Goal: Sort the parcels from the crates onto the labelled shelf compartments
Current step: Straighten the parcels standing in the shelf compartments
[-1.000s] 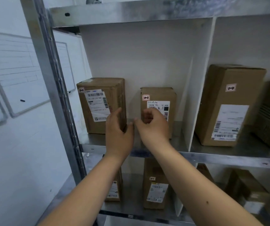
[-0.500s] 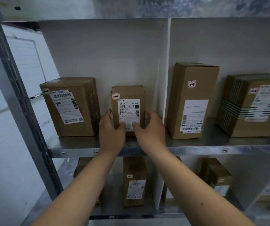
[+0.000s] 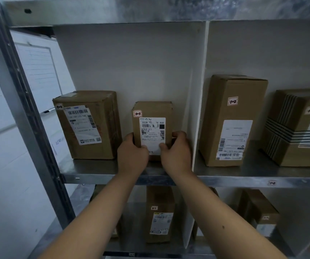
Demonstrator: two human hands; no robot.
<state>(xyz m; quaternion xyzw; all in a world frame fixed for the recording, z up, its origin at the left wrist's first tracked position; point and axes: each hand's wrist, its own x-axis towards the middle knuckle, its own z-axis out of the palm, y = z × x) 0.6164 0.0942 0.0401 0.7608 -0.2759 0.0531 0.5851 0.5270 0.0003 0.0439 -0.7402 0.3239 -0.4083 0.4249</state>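
A small upright cardboard parcel (image 3: 152, 116) with a white shipping label and a red "1-1" sticker stands on the metal shelf (image 3: 94, 168), in the left compartment. My left hand (image 3: 131, 156) grips its lower left side and my right hand (image 3: 176, 152) grips its lower right side, thumbs on the front label. A larger parcel (image 3: 88, 124), also marked 1-1, stands to its left, a hand's width away.
A white divider (image 3: 199, 90) separates this compartment from the right one, which holds a tall parcel (image 3: 232, 120) marked 1-2 and a striped-tape parcel (image 3: 298, 128). The lower shelf holds a 2-1 parcel (image 3: 159, 214) and others. A steel upright (image 3: 19, 94) stands left.
Both hands have taken the small parcel by its two lower sides, and it now stands squarely facing front. The view has shifted to the right along the shelf.
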